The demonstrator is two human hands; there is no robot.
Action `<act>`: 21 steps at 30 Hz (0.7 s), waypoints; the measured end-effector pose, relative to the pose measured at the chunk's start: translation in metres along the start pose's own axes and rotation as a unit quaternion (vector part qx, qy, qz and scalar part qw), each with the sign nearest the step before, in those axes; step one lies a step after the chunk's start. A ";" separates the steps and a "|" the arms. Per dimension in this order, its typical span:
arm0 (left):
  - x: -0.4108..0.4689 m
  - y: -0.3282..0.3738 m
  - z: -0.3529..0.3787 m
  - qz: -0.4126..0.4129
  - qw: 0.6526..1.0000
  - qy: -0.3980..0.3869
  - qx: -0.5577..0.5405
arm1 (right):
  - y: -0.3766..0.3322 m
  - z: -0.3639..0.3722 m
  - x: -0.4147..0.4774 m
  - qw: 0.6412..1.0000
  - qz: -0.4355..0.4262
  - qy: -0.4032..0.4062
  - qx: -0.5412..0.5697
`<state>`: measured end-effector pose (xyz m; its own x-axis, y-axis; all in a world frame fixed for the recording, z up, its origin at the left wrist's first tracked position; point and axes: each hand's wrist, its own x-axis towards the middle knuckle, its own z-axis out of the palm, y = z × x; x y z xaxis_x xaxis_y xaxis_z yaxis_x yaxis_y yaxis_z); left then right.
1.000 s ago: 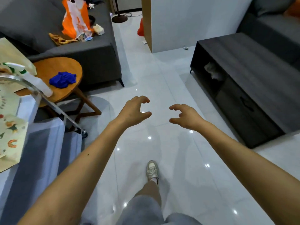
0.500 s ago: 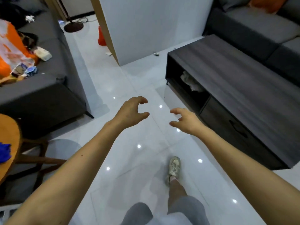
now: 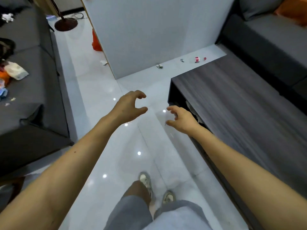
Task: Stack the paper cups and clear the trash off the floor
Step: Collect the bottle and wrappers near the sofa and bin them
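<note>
White tile floor [image 3: 93, 90]; light crumpled wrapper [image 3: 159, 66] at twelve o'clock, pinchable anywhere; left hand [image 3: 128, 107] and right hand [image 3: 182, 120] curled, empty.

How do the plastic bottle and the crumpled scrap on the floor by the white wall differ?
The plastic bottle is clear with a red label and red cap; the crumpled scrap is whitish with dark marks. The bottle is the longer of the two and lies on its side, while the scrap is a small wad. The bottle sits further right, behind the dark table; the scrap lies left of it. Both rest on the white floor, untouched.
</note>
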<state>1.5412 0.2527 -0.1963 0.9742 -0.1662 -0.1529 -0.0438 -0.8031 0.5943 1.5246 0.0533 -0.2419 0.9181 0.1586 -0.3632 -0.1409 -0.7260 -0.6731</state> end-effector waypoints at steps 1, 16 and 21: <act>0.026 -0.003 -0.003 0.002 1.000 -0.004 -0.002 | -0.001 -0.007 0.024 1.000 0.003 0.002 0.001; 0.429 -0.034 -0.070 0.088 0.989 -0.115 0.006 | -0.055 -0.108 0.363 0.984 0.127 0.069 0.106; 0.550 -0.043 -0.081 0.095 0.987 -0.131 0.019 | -0.052 -0.148 0.470 0.981 0.135 0.085 0.110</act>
<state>2.0971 0.2418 -0.2422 0.8571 -0.4541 -0.2433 -0.2330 -0.7629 0.6031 2.0181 0.0664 -0.2821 0.8819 -0.1472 -0.4479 -0.4475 -0.5604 -0.6969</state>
